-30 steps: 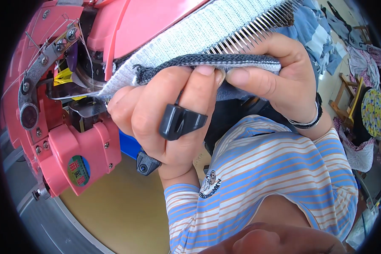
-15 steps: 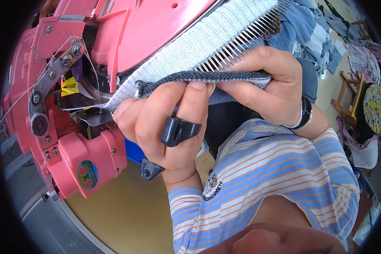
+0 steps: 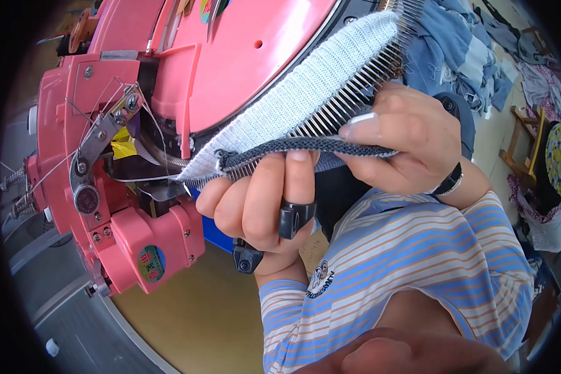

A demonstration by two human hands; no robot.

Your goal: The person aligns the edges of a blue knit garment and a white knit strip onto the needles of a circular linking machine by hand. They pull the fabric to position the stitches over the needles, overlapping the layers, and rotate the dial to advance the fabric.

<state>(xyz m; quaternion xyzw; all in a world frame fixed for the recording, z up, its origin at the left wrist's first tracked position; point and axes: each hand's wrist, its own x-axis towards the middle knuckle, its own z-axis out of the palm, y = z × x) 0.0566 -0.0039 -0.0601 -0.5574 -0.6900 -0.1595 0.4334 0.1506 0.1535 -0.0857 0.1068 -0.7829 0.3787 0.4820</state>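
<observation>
A dark grey knitted strip (image 3: 262, 148) runs along the outer side of a row of thin metal needles (image 3: 340, 109), its left end frayed into a small knot. My left hand (image 3: 255, 209) is closed on the strip from below, fingertips pinching its lower edge near the middle. It wears a black ring-like device (image 3: 296, 219) on a finger. My right hand (image 3: 411, 137) pinches the strip toward its right end, thumb and index finger on either side. Behind the needles lies a white ribbed knit piece (image 3: 305, 87), hung along the row.
The pink linking machine (image 3: 243, 68) has a round top and a metal arm (image 3: 106, 140) with threads at left. A pink motor-like housing (image 3: 156, 240) sits below it. Blue-grey fabric (image 3: 455, 50) is heaped at upper right, near a wooden stool (image 3: 522, 146).
The machine and knit appear shifted right and downward in view. My right index finger has come down from the needles onto the strip. My left hand keeps its pinch.
</observation>
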